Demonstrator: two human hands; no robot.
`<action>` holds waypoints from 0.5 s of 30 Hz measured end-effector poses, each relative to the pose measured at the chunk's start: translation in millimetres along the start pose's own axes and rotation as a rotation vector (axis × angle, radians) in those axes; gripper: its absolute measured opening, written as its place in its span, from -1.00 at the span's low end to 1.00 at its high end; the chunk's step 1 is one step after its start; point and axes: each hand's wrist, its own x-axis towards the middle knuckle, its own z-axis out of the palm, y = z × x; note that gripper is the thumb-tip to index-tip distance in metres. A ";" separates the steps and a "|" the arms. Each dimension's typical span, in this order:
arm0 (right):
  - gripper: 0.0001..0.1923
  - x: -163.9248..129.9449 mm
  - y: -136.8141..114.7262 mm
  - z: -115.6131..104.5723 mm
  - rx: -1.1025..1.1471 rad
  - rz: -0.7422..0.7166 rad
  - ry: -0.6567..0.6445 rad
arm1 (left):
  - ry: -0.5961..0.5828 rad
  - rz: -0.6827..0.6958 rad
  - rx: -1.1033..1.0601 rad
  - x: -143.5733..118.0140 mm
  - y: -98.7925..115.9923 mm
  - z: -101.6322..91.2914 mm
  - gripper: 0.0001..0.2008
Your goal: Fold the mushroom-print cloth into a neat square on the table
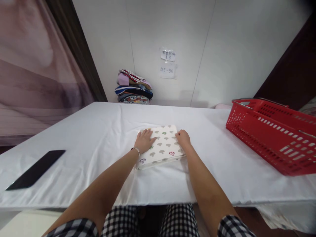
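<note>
A folded white cloth (164, 148) printed with grey, red and green mushrooms lies flat in front of me on the white-covered table. My left hand (144, 141) rests on its left side with the fingers stretched out. At the cloth's right edge, my right hand (183, 137) is closed, thumb and fingers pinching the border. What lies under the top layer is hidden.
A red plastic basket (269, 131) with metal handles stands on the right of the white table (93, 131). A flat black object (37, 169) lies at the left. Folded fabrics (134, 87) are stacked behind the table by the wall, below paper signs (168, 69).
</note>
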 end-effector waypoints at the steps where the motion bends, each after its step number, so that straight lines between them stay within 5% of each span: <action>1: -0.83 -0.1 0.1 0.0 0.001 0.000 0.009 | -0.001 0.000 -0.004 -0.1 0.3 -0.4 -0.43; 15: -0.82 4.7 5.1 3.1 0.070 0.089 -0.046 | -0.006 -0.019 0.006 -0.9 1.3 -2.1 -0.45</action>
